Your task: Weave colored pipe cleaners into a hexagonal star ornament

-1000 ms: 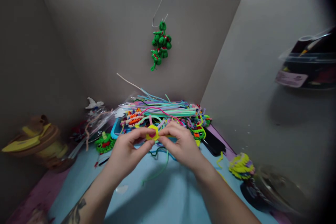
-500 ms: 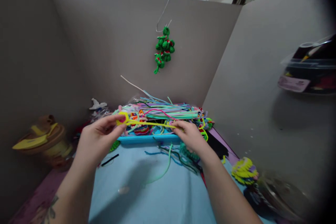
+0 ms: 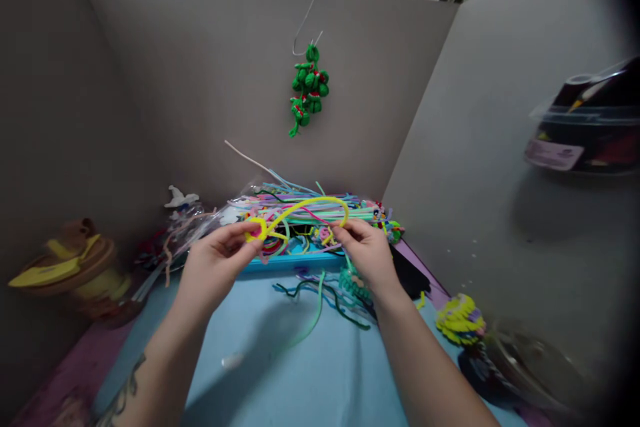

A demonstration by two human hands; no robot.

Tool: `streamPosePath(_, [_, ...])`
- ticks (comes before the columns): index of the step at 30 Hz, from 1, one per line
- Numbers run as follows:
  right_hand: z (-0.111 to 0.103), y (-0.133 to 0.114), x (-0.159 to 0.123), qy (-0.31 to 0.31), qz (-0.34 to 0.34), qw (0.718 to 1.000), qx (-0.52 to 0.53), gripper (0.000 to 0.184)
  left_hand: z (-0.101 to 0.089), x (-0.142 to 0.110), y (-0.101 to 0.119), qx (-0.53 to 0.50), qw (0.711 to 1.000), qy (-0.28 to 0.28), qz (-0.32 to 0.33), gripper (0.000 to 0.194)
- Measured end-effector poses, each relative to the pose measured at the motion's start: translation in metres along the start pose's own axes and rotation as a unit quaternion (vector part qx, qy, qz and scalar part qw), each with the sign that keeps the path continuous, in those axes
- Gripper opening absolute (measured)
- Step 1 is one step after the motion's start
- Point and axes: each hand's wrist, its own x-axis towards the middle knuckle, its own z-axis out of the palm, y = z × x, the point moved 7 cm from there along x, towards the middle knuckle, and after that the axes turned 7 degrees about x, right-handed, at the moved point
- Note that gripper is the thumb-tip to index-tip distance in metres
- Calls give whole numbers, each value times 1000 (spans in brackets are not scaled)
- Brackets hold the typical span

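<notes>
Between thumb and fingers my left hand (image 3: pixel 220 260) pinches a small yellow ring (image 3: pixel 257 229) with a pink middle. From it a yellow pipe cleaner (image 3: pixel 310 201) arches up and over to the right. Its far part is pinched in my right hand (image 3: pixel 363 247), the exact end hidden by the fingers. Both hands are raised over the front of a blue tray (image 3: pixel 295 263) filled with colourful fuzzy pieces. A teal fuzzy piece (image 3: pixel 354 282) lies on the table just below my right hand.
A bundle of pastel pipe cleaners (image 3: pixel 325 208) lies across the tray. Loose green strands (image 3: pixel 320 307) rest on the blue mat (image 3: pixel 280 380). A black phone-like slab (image 3: pixel 411 273) and a yellow fuzzy bundle (image 3: pixel 461 319) are at right. Green figures (image 3: pixel 309 90) hang from a wire hook.
My hands first drew apart, pulling the yellow pipe cleaner straight from the ring. Since then they have come closer together, and the pipe cleaner now bows upward in a loop.
</notes>
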Motion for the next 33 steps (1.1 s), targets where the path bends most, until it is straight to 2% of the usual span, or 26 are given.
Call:
streamPosePath(2, [0,-5,-6,35,38,993,105,14,11,-2,1,-36,999,-30,0,35])
streamPosePath(5, [1,-9,-12,71,53,975,206,19,22,-6,5,-67,995,-78,9,30])
streamPosePath(8, [3,-9,-14,90,43,969,224,18,28,-11,8,-75,990,-114,24,26])
streamPosePath(11, [11,-8,-16,72,34,971,226,14,31,-15,10,-66,988,-137,33,25])
streamPosePath(16, [30,-3,-21,6,69,973,222,14,26,-17,16,-8,992,-93,90,20])
streamPosePath(18, [37,1,-23,-17,96,970,223,13,24,-19,23,52,985,-68,149,18])
streamPosePath(21, [47,8,-25,-49,147,959,238,13,23,-26,36,133,957,-42,253,17])
streamPosePath(24, [56,19,-30,-71,240,928,277,22,25,-33,47,175,921,-19,346,19])
streamPosePath(27, [65,30,-40,-68,339,874,342,34,33,-39,50,227,880,-14,418,20])
streamPosePath(30, [73,33,-44,-69,356,832,420,38,41,-41,45,257,853,-16,454,23])
streamPosePath(33, [79,33,-43,-73,336,809,477,36,45,-42,40,256,842,-8,474,24])
